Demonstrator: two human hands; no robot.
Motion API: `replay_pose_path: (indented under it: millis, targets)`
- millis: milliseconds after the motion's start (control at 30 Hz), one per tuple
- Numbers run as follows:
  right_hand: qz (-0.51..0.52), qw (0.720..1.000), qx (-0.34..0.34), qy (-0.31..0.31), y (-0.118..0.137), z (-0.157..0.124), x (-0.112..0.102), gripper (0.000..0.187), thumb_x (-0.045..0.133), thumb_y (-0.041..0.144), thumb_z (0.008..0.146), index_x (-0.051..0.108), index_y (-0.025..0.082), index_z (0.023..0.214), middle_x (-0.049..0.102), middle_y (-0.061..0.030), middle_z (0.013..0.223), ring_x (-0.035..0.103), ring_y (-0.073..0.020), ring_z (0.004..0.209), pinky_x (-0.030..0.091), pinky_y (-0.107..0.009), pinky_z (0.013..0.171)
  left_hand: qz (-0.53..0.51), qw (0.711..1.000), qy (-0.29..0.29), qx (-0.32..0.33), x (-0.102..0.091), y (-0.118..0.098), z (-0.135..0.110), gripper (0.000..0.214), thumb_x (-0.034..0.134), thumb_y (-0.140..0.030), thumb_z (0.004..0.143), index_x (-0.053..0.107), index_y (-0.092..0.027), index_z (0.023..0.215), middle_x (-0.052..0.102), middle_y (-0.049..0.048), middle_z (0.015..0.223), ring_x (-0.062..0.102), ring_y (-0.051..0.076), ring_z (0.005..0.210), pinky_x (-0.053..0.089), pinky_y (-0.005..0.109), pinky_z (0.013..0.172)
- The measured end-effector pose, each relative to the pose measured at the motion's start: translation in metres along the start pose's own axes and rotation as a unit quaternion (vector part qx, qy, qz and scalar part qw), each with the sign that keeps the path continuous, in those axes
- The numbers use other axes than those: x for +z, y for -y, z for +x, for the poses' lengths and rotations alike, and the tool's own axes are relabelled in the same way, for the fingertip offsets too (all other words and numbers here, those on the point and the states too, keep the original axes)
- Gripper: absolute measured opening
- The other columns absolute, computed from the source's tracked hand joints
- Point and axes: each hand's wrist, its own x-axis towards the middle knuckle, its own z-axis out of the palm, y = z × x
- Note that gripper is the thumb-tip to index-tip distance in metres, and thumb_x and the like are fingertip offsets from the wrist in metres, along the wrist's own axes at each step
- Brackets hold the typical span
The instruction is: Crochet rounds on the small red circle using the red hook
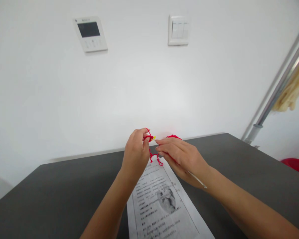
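My left hand (136, 153) is raised over the dark table (52, 196), its fingers pinched on red yarn (154, 158) that loops over a fingertip and dangles below in a short crocheted strand. My right hand (181, 157) meets it from the right, fingers closed round a thin metal crochet hook (196, 179) whose shaft runs back under the palm; a yellow bit shows near its tip at the yarn. More red yarn (173, 136) peeks out behind the right hand.
A printed paper sheet (161, 205) with text and a picture lies on the table under my hands. The white wall carries a control panel (90, 33) and a light switch (178, 30). A metal pole (276, 89) with cloth (292, 88) stands right; something red (296, 165) lies beyond the table's edge.
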Motion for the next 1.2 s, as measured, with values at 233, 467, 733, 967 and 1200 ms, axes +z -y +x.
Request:
replay_pose_path:
  millis: [233,467,733,967,1200]
  targets:
    - [0.08,0.984,0.157,-0.009,0.001,-0.001,-0.008,0.017,0.055,0.017,0.099,0.069,0.023,0.105,0.08,-0.0037,0.097,0.078,-0.0192,0.087,0.064,-0.028,0.072,-0.029,0.999,-0.014,-0.008,0.0,-0.003,-0.001,0.018,0.049,-0.011,0.088,0.061,-0.02,0.099,0.068,0.0065,0.09,0.065,0.022,0.085,0.051,0.035,0.081]
    - [-0.004,1.0,-0.014,0.006,0.004,-0.004,0.002,0.018,0.052,0.009,0.097,0.069,0.011,0.102,0.078,-0.0164,0.1,0.075,-0.0251,0.095,0.064,-0.039,0.086,-0.078,0.994,-0.008,-0.071,0.002,-0.002,0.001,0.019,0.052,-0.009,0.083,0.064,-0.02,0.092,0.068,0.0069,0.089,0.064,0.023,0.085,0.05,0.036,0.081]
    - [0.494,0.762,0.411,-0.084,-0.015,-0.002,0.005,0.016,0.071,0.032,0.089,0.075,0.017,0.09,0.082,-0.0082,0.094,0.08,-0.0187,0.081,0.066,-0.032,0.08,-0.224,0.953,0.017,-0.206,-0.009,-0.003,0.009,0.013,0.065,-0.018,0.078,0.07,-0.018,0.09,0.072,0.0062,0.086,0.067,0.021,0.084,0.051,0.038,0.085]
    - [0.496,0.793,0.323,-0.146,-0.019,-0.01,0.015,0.009,0.073,0.028,0.089,0.077,0.021,0.093,0.082,-0.0057,0.095,0.08,-0.018,0.083,0.066,-0.034,0.083,-0.427,0.843,0.129,-0.302,-0.025,-0.004,0.015,0.019,0.079,-0.022,0.063,0.078,-0.014,0.081,0.077,0.008,0.073,0.07,0.019,0.071,0.055,0.032,0.071]
    - [0.202,0.976,0.034,-0.07,-0.023,-0.011,0.004,0.019,0.059,0.017,0.096,0.072,0.022,0.109,0.077,-0.0106,0.114,0.072,-0.0196,0.108,0.061,-0.039,0.092,-0.498,0.787,0.154,-0.331,-0.036,-0.012,0.016,0.021,0.083,-0.016,0.06,0.081,-0.016,0.081,0.077,0.0055,0.072,0.069,0.015,0.072,0.053,0.026,0.072]
